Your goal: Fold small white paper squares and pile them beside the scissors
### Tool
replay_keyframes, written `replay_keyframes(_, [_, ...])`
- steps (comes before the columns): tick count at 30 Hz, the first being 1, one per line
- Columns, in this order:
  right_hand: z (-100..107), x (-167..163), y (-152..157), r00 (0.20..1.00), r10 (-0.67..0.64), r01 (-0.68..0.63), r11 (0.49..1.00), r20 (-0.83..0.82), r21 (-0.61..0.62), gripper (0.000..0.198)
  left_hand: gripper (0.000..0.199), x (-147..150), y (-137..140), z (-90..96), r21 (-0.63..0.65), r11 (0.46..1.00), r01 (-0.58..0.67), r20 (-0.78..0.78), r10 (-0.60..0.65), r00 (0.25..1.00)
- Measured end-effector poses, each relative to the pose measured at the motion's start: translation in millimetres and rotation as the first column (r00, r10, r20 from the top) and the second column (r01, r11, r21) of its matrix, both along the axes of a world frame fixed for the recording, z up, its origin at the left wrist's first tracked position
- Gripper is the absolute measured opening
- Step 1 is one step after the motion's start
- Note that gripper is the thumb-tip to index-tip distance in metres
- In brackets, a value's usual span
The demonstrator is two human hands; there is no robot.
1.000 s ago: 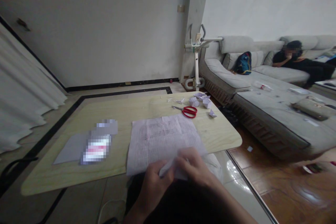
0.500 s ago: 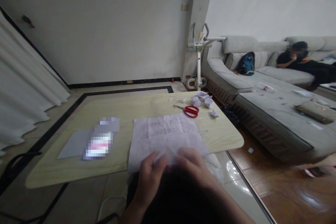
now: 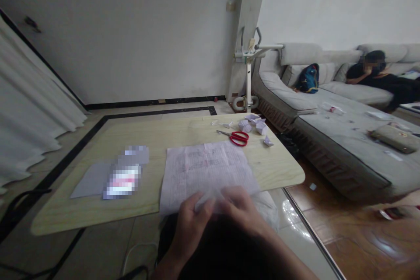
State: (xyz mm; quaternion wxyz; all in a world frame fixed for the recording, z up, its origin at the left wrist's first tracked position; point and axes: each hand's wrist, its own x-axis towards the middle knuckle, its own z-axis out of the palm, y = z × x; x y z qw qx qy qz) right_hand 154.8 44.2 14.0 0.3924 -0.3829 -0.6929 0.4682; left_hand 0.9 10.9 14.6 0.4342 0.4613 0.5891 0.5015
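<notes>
My left hand (image 3: pixel 194 218) and my right hand (image 3: pixel 241 208) are close together at the near edge of the table. Between them they pinch a small piece of white paper (image 3: pixel 210 195), blurred by motion; its exact shape is hard to make out. Under and beyond the hands lies a large creased sheet of printed paper (image 3: pixel 205 164). Past its far right corner rest red-handled scissors (image 3: pixel 239 138), blades pointing left. Several folded paper pieces (image 3: pixel 244 126) are grouped behind the scissors, and one smaller folded piece (image 3: pixel 268 141) sits apart to their right.
On the table's (image 3: pixel 147 205) left side are a white sheet (image 3: pixel 90 179) and a pixelated bright object (image 3: pixel 123 180). A grey sofa (image 3: pixel 341 140) stands to the right, with a backpack (image 3: pixel 309 78) and a seated person (image 3: pixel 374 74). White exercise equipment (image 3: pixel 248 78) stands behind the table.
Both hands have shifted slightly right, with the left fingers a little nearer the right ones, still holding the small paper. The scissors and folded pieces stay put.
</notes>
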Motion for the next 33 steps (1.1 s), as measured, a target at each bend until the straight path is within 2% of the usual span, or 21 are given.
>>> replay_keyframes(4, [-1,-1,-2,0.999,0.018,-0.019,1.000,-0.051,-0.013,0.053,0.027,4,-8,-6.1,-0.009,0.991,-0.131,-0.043,0.131,0.990])
replay_keyframes(8, [1,-3,-2,0.997,0.027,-0.028,0.999,-0.075,-0.015,0.056,0.030,3,-9,-8.1,0.001,0.984,-0.180,-0.066,0.179,0.982])
replay_keyframes(11, [3,-4,-3,0.996,0.051,-0.054,0.998,-0.073,-0.038,0.058,0.025,3,-8,-2.2,0.024,0.994,-0.103,-0.033,0.104,0.994])
replay_keyframes(14, [5,-4,-3,0.995,0.077,-0.081,0.994,-0.061,-0.078,0.058,0.030,4,-6,5.4,0.044,0.999,0.016,0.002,-0.016,1.000])
replay_keyframes(17, [5,-3,-3,0.991,0.107,-0.116,0.988,-0.084,-0.102,0.058,0.033,5,-5,7.4,0.048,0.998,0.044,0.006,-0.045,0.999])
replay_keyframes(24, [4,0,-4,0.991,0.093,-0.101,0.992,-0.092,-0.082,0.054,0.026,1,-10,-7.9,0.043,0.990,-0.137,-0.077,0.140,0.987])
replay_keyframes(28, [6,1,-4,0.992,0.106,-0.110,0.992,-0.069,-0.053,0.052,0.026,0,-10,-7.0,0.054,0.997,-0.063,-0.084,0.067,0.994])
replay_keyframes(33, [8,-2,-4,0.997,0.069,-0.070,0.997,-0.039,-0.041,0.055,0.037,0,-5,0.5,0.101,0.989,0.104,-0.059,-0.098,0.993])
